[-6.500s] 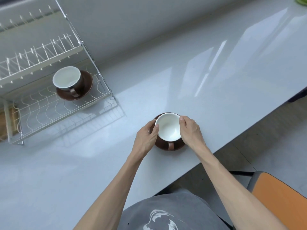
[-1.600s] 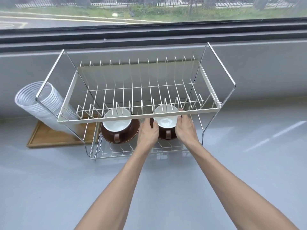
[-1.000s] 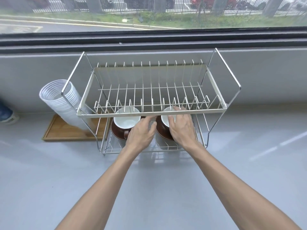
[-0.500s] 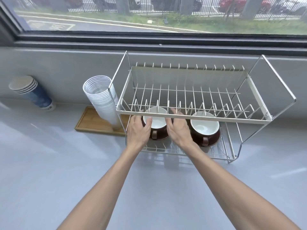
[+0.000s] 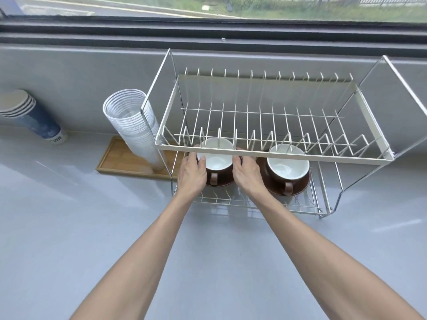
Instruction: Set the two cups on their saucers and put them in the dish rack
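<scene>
Two white-lined brown cups stand on brown saucers in the lower tier of the wire dish rack [image 5: 272, 155]. The left cup [image 5: 218, 158] rests on its saucer [image 5: 221, 184], handle toward me. To its right, untouched, the right cup [image 5: 287, 163] sits on its saucer [image 5: 300, 189]. My left hand [image 5: 193, 175] wraps the left side of the left cup, thumb on the rim. My right hand [image 5: 248, 175] presses against that cup's right side. The rack's upper tier hides my fingertips and the cups' far rims.
A leaning stack of clear plastic cups [image 5: 131, 121] stands on a wooden tray [image 5: 124, 158] just left of the rack. Stacked blue paper cups [image 5: 30, 116] lean at the far left. The grey counter [image 5: 69, 227] stretches toward me, with a wall and window behind.
The second cup and saucer went from the counter into the rack's lower tier. My hands let go of it, shifted left and closed around the other cup.
</scene>
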The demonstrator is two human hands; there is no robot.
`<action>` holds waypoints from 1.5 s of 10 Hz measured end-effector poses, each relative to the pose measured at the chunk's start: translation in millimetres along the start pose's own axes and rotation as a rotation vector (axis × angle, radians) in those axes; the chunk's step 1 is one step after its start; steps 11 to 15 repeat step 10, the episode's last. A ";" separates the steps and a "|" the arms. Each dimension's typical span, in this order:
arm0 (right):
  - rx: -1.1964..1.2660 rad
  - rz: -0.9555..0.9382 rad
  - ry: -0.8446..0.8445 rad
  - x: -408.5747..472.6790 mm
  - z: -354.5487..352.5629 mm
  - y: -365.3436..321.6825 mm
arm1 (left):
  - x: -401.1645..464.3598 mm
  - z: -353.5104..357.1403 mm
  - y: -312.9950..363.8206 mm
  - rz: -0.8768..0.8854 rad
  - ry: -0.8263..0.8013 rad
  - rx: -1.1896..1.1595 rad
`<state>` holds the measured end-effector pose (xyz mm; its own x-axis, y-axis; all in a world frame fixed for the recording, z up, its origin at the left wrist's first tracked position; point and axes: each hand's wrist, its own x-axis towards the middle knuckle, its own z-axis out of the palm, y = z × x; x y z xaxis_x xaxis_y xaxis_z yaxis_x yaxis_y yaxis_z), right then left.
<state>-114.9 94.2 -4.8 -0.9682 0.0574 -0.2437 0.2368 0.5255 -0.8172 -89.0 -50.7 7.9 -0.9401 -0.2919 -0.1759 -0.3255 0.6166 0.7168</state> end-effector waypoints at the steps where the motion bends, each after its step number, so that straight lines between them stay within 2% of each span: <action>1: -0.025 0.016 0.010 -0.3 -0.4 0.6 | -3.1 -1.0 1.2 -0.012 -0.011 -0.035; 5: -0.049 -0.017 -0.037 -6.8 -6.6 3.6 | -6.7 1.2 -2.5 -0.048 -0.054 -0.065; 8: -0.132 -0.101 -0.109 -42.8 -39.8 -16.0 | -25.3 -33.8 6.9 -0.049 -0.223 0.102; 10: -0.300 -0.142 -0.178 -85.0 -70.9 -35.0 | -57.4 -52.9 24.0 0.047 -0.388 0.125; 15: -0.300 -0.142 -0.178 -85.0 -70.9 -35.0 | -57.4 -52.9 24.0 0.047 -0.388 0.125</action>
